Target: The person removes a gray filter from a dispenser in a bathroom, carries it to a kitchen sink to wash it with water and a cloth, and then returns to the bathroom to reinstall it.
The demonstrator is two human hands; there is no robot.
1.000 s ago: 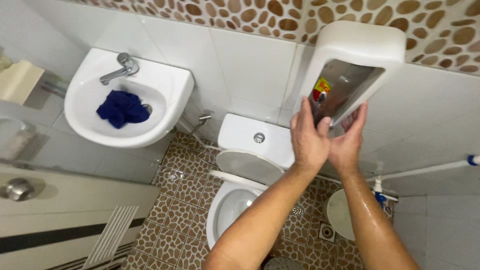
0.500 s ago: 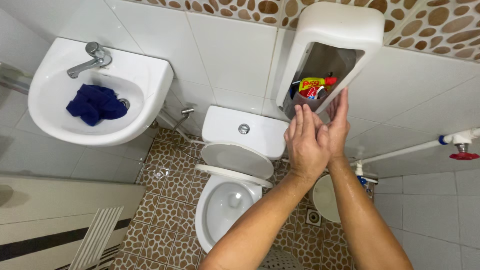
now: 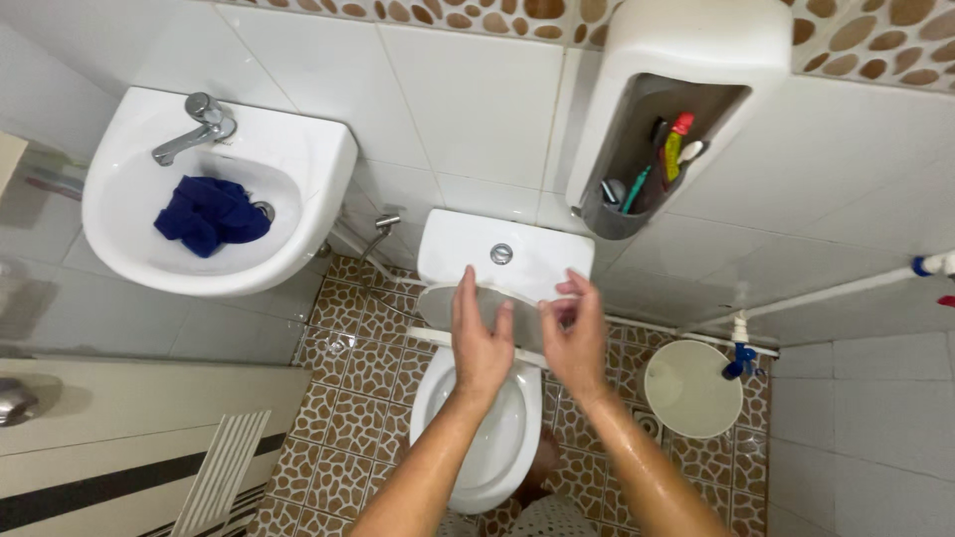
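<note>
**Both hands empty, hovering over toilet**

Largest first:
- Toilet (image 3: 468,249) at centre frame: white, lid and seat raised against the cistern, bowl open towards 6 o'clock.
- Sink (image 3: 308,169) at 10 o'clock, wall-mounted, with a tap (image 3: 194,127) on its back rim.
- Wall holder (image 3: 686,40) at 1 o'clock: white shell with an open front.
- Round white bucket (image 3: 691,388) at 4 o'clock, on the floor just beside the toilet.
- Blue cloth (image 3: 211,214) bunched in the sink basin, over the drain.
- Left hand (image 3: 480,343) and right hand (image 3: 575,338) near each other but apart, raised in front of the lifted lid. Grip released on both: left fingers straight, right slightly curled, nothing held. Cannot tell whether the fingertips touch the lid. Right forearm wet and shiny.
- Toothbrushes (image 3: 676,144) upright in the holder's pocket, well apart from the hands.

Judged step: between grasps, with the toilet lid nearest to both hands.

Any next contact calls for a firm hold, since wet skin on glazed or plastic surfaces is likely to slip.
</note>
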